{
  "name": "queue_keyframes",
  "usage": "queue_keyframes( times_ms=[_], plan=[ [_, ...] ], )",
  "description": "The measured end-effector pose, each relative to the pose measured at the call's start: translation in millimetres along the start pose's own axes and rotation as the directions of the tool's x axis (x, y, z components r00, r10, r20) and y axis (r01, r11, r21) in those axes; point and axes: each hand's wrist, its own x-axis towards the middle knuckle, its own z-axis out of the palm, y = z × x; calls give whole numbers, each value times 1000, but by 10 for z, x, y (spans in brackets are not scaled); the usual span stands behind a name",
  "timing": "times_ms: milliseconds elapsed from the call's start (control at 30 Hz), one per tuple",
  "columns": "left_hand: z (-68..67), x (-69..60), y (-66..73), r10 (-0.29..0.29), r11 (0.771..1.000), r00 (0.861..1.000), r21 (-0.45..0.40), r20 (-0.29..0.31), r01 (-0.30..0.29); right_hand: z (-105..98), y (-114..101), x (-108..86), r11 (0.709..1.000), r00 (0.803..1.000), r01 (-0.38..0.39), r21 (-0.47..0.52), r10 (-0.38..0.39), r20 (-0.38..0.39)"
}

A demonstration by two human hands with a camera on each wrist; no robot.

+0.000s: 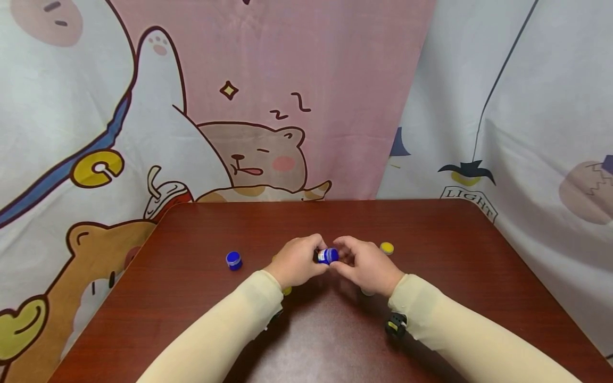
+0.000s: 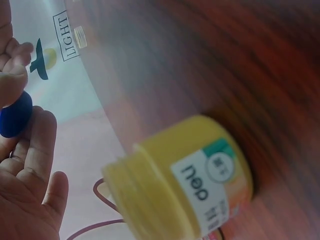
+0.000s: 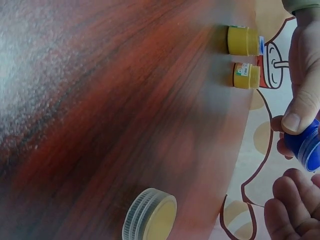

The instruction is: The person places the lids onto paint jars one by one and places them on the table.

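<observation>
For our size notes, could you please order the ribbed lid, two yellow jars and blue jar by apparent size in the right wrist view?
Ribbed lid
Upper yellow jar
Lower yellow jar
Blue jar: partly hidden, so unranked.

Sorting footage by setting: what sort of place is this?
Likely an indoor tabletop workspace: a reddish-brown table, a cartoon-printed cloth hanging behind it, and a small blue jar in the left hand.

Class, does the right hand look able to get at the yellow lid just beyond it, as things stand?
Probably yes: the right hand seems to grip nothing, and nothing visible stands between it and the yellow lid. The left hand holds a blue jar.
</observation>
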Motion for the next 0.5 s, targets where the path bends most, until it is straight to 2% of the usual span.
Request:
queue_keyframes(
  times_ms=[133, 367, 500],
  plan=[
    [4, 2, 1, 17, 1000, 1000, -6, -9, -17, 10, 8, 3, 999, 999, 44, 0, -44, -4],
    [2, -4, 2, 16, 1000, 1000, -10, -6, -16, 13, 23, 4, 1000, 1000, 17, -4, -17, 17],
    [1, -4, -4, 14, 1000, 1000, -7, -3, -14, 6, 30, 8, 999, 999, 34, -2, -34, 12]
  ],
)
